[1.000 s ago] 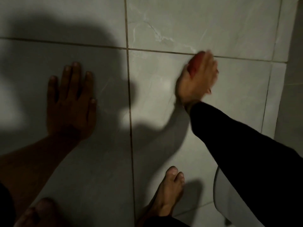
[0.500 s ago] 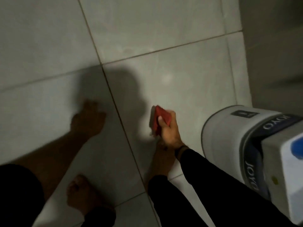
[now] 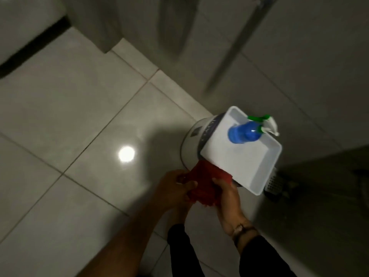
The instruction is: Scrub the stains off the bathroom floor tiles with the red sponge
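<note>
While I look down at the floor tiles (image 3: 65, 108), I see both hands holding the red sponge (image 3: 203, 183) up in the air. The left hand (image 3: 173, 188) grips its left side. The right hand (image 3: 227, 198) grips its right side. The sponge is just below the corner of a white tray (image 3: 257, 172). A blue spray bottle (image 3: 244, 133) stands in the tray. The tray sits on a white bucket (image 3: 191, 140).
</note>
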The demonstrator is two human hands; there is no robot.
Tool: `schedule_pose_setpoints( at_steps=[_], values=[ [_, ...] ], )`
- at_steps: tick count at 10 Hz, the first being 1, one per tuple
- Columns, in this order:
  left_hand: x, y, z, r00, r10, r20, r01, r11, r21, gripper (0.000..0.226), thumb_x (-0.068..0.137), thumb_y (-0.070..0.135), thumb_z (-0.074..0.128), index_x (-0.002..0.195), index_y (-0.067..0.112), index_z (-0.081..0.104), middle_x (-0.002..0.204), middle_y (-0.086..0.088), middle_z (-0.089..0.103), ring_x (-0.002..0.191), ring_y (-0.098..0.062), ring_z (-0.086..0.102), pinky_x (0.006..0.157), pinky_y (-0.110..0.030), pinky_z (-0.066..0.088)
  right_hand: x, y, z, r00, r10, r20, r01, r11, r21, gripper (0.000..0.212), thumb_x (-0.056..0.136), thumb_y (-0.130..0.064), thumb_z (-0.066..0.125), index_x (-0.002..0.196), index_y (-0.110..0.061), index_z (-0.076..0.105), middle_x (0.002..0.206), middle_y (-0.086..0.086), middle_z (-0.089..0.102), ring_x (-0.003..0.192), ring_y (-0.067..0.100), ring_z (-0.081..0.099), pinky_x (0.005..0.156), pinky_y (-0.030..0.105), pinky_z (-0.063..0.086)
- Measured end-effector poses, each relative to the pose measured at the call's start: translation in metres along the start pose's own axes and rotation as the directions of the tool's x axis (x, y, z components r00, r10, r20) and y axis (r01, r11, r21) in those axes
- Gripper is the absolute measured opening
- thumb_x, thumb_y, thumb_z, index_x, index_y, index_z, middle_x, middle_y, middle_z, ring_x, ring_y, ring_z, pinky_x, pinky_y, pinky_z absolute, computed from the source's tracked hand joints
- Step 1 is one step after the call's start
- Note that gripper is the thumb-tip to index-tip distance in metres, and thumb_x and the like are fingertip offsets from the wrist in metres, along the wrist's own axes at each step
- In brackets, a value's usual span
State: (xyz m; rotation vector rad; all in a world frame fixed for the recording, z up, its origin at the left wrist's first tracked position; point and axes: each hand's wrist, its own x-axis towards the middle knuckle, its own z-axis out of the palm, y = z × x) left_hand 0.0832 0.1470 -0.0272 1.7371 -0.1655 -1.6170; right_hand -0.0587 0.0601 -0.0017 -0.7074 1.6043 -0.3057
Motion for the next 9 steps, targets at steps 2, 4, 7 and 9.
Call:
schedule_pose_setpoints(
  at_steps=[2,4,7,9],
  values=[
    [0.061,0.104,0.1,0.974,0.225,-0.032,-0.156,0.767,0.623,0.032,0.102,0.028,0.059,0.122,0.009,0.075,0.122,-0.008,0.077,0.112,-0.024,0.074,0.094,-0.036,0.059,0.094,-0.065,-0.058,0.96,-0.047,-0.276,0.027,0.997,-0.077,0.039,0.101,-0.004,0.059,0.14,-0.01,0.067,0.137,0.022,0.071,0.122,0.04,0.068,0.1,0.044,0.058],
    [0.123,0.11,0.151,0.981,0.192,-0.022,-0.085,0.531,0.843,0.029,0.108,0.015,0.05,0.124,0.001,0.069,0.128,-0.016,0.073,0.117,-0.033,0.072,0.091,-0.04,0.055,0.164,-0.069,-0.082,0.945,0.021,-0.327,-0.101,0.968,-0.23,0.049,0.092,-0.009,0.079,0.138,-0.012,0.063,0.14,0.018,0.069,0.119,0.032,0.068,0.105,0.042,0.059],
    [0.141,0.088,0.156,0.962,0.267,-0.057,-0.038,0.338,0.94,0.033,0.104,0.021,0.059,0.134,0.008,0.062,0.126,-0.01,0.069,0.115,-0.033,0.073,0.087,-0.044,0.06,0.189,-0.043,-0.085,0.929,-0.133,-0.345,-0.109,0.793,-0.599,0.05,0.081,-0.035,0.092,0.111,-0.016,0.056,0.125,0.015,0.069,0.103,0.032,0.065,0.091,0.037,0.054],
    [0.106,0.086,0.139,0.898,0.441,0.007,-0.206,0.405,0.891,0.029,0.104,0.027,0.055,0.13,0.014,0.06,0.123,-0.007,0.068,0.107,-0.03,0.073,0.076,-0.038,0.051,0.153,-0.056,-0.066,0.848,-0.244,-0.47,-0.022,0.87,-0.492,0.049,0.092,-0.03,0.078,0.13,-0.012,0.053,0.134,0.018,0.068,0.123,0.042,0.067,0.11,0.052,0.055]
  ],
)
